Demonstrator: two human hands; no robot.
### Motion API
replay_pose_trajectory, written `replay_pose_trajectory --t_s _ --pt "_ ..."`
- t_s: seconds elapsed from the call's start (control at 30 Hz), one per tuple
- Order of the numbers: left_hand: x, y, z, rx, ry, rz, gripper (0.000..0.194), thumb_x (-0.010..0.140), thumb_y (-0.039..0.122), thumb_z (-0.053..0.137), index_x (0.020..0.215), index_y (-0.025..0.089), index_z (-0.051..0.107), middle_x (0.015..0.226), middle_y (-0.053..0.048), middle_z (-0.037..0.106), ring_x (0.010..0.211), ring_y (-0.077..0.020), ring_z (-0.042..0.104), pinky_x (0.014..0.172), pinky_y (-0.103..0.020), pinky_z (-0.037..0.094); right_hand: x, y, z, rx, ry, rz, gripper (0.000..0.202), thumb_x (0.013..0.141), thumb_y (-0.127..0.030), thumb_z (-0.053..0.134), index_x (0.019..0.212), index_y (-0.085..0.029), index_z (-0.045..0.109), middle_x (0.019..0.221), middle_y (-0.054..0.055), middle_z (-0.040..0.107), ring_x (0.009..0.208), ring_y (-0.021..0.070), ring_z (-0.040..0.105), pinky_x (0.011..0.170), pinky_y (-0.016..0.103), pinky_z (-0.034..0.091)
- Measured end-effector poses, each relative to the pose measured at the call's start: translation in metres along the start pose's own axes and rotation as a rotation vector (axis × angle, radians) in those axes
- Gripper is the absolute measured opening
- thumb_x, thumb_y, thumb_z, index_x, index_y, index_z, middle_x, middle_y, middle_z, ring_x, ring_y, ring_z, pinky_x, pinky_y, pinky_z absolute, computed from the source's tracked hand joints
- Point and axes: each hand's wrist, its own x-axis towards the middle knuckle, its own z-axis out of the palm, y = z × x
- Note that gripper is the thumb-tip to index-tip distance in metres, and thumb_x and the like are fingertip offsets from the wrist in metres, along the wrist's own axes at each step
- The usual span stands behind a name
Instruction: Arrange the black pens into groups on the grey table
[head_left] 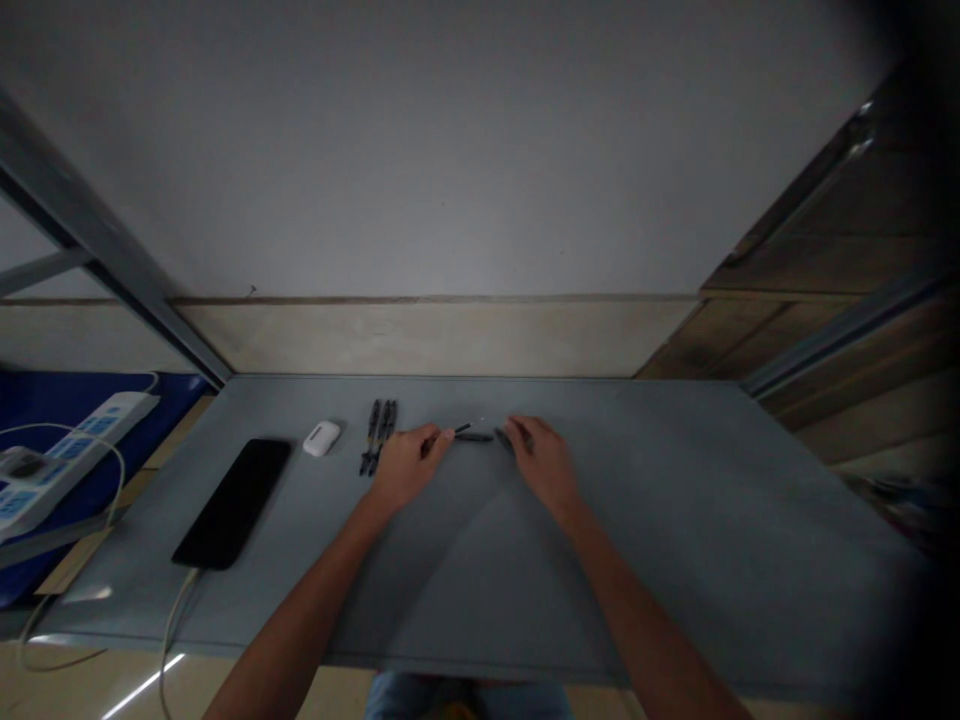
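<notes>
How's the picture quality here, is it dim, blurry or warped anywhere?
Head view: dim and soft throughout; dark vignette swallows the right edge; wide-angle bending curves the grey table edges; the left hand and right hand are visible but the thin dark pen parts between them blur; glare streak on floor bottom-left.

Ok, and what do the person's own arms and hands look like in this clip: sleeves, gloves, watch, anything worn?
Both forearms are bare up to the bottom edge of the picture, with no sleeve in view. The left hand and the right hand wear no gloves. No watch, band or ring shows at either wrist, though the dim light could hide small details on the fingers.
</notes>
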Motion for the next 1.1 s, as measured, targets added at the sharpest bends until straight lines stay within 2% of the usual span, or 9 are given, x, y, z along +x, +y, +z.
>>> replay_pose_trajectory --t_s 0.07,0.13,0.2,0.33,0.43,0.57,0.8,1.0,1.1 --pt "-0.001 0.002 0.0 0.083 -0.009 0.019 0.049 0.093 0.054 0.039 0.066 0.018 0.058 0.053 0.002 0.049 0.051 -0.0115 0.046 0.053 -0.024 0.022 -0.001 -0.007 -0.004 0.114 -0.036 0.043 0.04 0.094 -0.046 0.04 0.086 -0.018 0.067 0.08 0.009 0.068 0.074 0.0213 0.062 0.073 0.033 0.046" --pt "-0.003 0.004 0.001 0.155 -0.019 0.051 0.048 0.092 0.055 0.04 0.069 0.019 0.062 0.056 0.0 0.055 0.052 -0.0124 0.048 0.053 -0.025 0.022 -0.003 -0.015 -0.007 0.299 -0.155 0.085 0.05 0.096 -0.049 0.031 0.076 -0.019 0.066 0.069 0.007 0.065 0.066 0.0184 0.061 0.067 0.029 0.045" --pt "-0.004 0.004 0.002 0.209 -0.033 0.088 0.049 0.092 0.056 0.039 0.071 0.019 0.064 0.06 -0.001 0.06 0.053 -0.013 0.05 0.053 -0.025 0.022 -0.005 -0.021 -0.009 0.406 -0.249 0.1 0.052 0.096 -0.05 0.03 0.068 -0.019 0.061 0.062 0.004 0.061 0.06 0.0164 0.058 0.06 0.027 0.043" --pt "-0.005 0.004 0.003 0.255 -0.054 0.142 0.052 0.093 0.057 0.037 0.071 0.019 0.064 0.064 -0.003 0.064 0.056 -0.0137 0.053 0.053 -0.025 0.021 -0.008 -0.028 -0.008 0.392 -0.337 0.059 0.048 0.094 -0.05 0.04 0.059 -0.019 0.052 0.054 -0.001 0.05 0.052 0.0131 0.048 0.053 0.025 0.036" --pt "-0.005 0.003 0.004 0.247 -0.052 0.161 0.05 0.092 0.057 0.038 0.072 0.019 0.065 0.064 -0.003 0.064 0.057 -0.0135 0.053 0.054 -0.025 0.022 -0.009 -0.028 -0.006 0.416 -0.373 0.054 0.043 0.092 -0.048 0.044 0.062 -0.019 0.053 0.056 -0.002 0.05 0.053 0.0125 0.048 0.053 0.024 0.035" --pt "-0.004 0.003 0.001 0.188 -0.049 0.144 0.047 0.092 0.056 0.041 0.074 0.019 0.064 0.062 -0.001 0.061 0.056 -0.0127 0.052 0.055 -0.024 0.023 -0.009 -0.027 -0.006 0.494 -0.391 0.066 0.036 0.09 -0.046 0.049 0.068 -0.019 0.058 0.063 0.0 0.056 0.06 0.0136 0.053 0.058 0.024 0.039" --pt "0.004 -0.008 -0.007 -0.068 -0.02 0.024 0.048 0.093 0.048 0.037 0.057 0.017 0.046 0.051 0.004 0.036 0.049 -0.0097 0.038 0.052 -0.024 0.022 -0.003 -0.03 -0.017 0.529 -0.281 0.111 0.028 0.086 -0.045 0.055 0.078 -0.019 0.062 0.07 0.002 0.06 0.063 0.0147 0.054 0.059 0.026 0.041" --pt "0.006 -0.012 0.0 -0.267 -0.008 -0.032 0.042 0.09 0.045 0.041 0.057 0.018 0.04 0.053 0.005 0.032 0.052 -0.0097 0.034 0.052 -0.023 0.022 -0.004 -0.028 -0.015 0.544 -0.317 0.134 0.04 0.09 -0.048 0.047 0.065 -0.019 0.06 0.059 0.001 0.056 0.057 0.0138 0.052 0.057 0.026 0.04" --pt "0.006 -0.012 0.004 -0.346 -0.005 -0.061 0.041 0.089 0.045 0.042 0.058 0.018 0.039 0.054 0.005 0.032 0.052 -0.0096 0.034 0.051 -0.023 0.023 -0.004 -0.027 -0.014 0.536 -0.316 0.138 0.042 0.091 -0.048 0.046 0.065 -0.019 0.06 0.059 0.001 0.056 0.057 0.0137 0.053 0.058 0.026 0.041"
